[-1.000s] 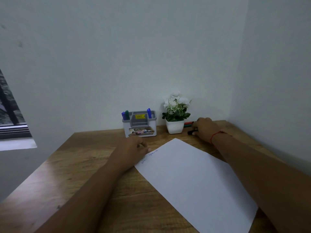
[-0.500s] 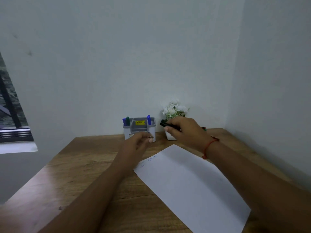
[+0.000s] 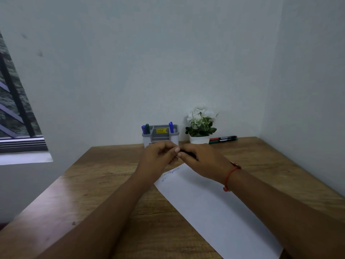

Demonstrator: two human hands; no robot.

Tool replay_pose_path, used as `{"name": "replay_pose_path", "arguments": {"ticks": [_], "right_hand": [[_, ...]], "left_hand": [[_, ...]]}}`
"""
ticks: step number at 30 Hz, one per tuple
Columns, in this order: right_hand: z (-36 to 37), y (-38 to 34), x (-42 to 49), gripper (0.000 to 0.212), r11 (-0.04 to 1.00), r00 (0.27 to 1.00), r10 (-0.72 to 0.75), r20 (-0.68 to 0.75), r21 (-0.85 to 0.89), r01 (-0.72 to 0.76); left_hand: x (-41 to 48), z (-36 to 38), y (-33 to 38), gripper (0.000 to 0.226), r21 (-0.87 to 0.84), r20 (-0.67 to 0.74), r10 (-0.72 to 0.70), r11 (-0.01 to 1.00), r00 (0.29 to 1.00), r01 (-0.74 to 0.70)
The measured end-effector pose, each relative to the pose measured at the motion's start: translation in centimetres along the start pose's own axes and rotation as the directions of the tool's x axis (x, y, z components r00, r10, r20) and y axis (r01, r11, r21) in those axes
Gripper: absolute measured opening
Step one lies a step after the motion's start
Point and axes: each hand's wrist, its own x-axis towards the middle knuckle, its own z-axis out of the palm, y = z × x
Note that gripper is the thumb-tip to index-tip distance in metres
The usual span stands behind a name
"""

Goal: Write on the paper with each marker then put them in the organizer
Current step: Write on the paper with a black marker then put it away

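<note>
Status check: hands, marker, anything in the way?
Both busy: right hand grips black marker, left hand pinches its end, near the paper. The organizer holds three markers; two markers lie beside the plant pot. Nothing blocking the paper.

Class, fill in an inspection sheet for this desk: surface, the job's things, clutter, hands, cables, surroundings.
Surface: wooden table, grain visible.
Job's things: white paper with a little writing at its far corner; grey organizer holding three markers; black marker between the hands; two markers lying beside the plant.
Clutter: white-flowered plant in a white pot.
Hands: right hand grips the black marker; left hand pinches its end.
Cables: nothing seen.
Surroundings: pale walls; barred window at left.
</note>
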Motion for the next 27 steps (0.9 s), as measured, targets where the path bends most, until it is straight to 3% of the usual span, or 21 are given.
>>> {"name": "replay_pose_path", "arguments": {"ticks": [6,10,14,17,19,22,24,27], "right_hand": [[0.0,-0.4,-0.1,0.028,0.997,0.999,0.008,0.033,-0.08,-0.005],[0.0,0.1,0.0,0.038,0.989,0.987,0.131,0.088,-0.085,-0.124],[-0.4,1.1,-0.4,0.026,0.979,0.972,0.197,0.126,0.033,-0.203],[-0.5,1.5,-0.4,0.007,0.936,0.969,0.227,0.098,0.254,-0.245],[-0.4,1.6,-0.4,0.006,0.796,0.934,0.344,0.101,0.496,-0.347],[-0.5,1.0,-0.5,0.017,0.395,0.829,0.505,0.24,0.79,-0.469],[-0.6,0.8,-0.5,0.02,0.169,0.784,0.529,0.324,0.866,-0.471],[-0.4,0.8,-0.5,0.013,0.022,0.766,0.535,0.357,0.9,-0.435]], "left_hand": [[0.1,-0.1,-0.1,0.01,-0.077,-0.013,-0.069,0.995,0.998,0.068],[0.3,-0.4,-0.3,0.015,-0.105,-0.076,-0.124,0.988,0.989,0.115],[0.6,-0.9,-0.9,0.021,-0.147,-0.069,-0.237,0.963,0.969,0.225],[0.8,-1.0,-1.7,0.022,0.005,-0.053,-0.258,0.966,0.965,0.259],[0.9,-1.0,-2.2,0.02,0.113,-0.044,-0.255,0.96,0.966,0.258],[0.8,-0.9,-2.8,0.017,0.239,-0.031,-0.245,0.94,0.969,0.246],[0.8,-0.8,-3.0,0.015,0.317,-0.005,-0.228,0.923,0.974,0.217],[0.7,-0.8,-3.1,0.012,0.377,0.024,-0.223,0.905,0.974,0.198]]}}
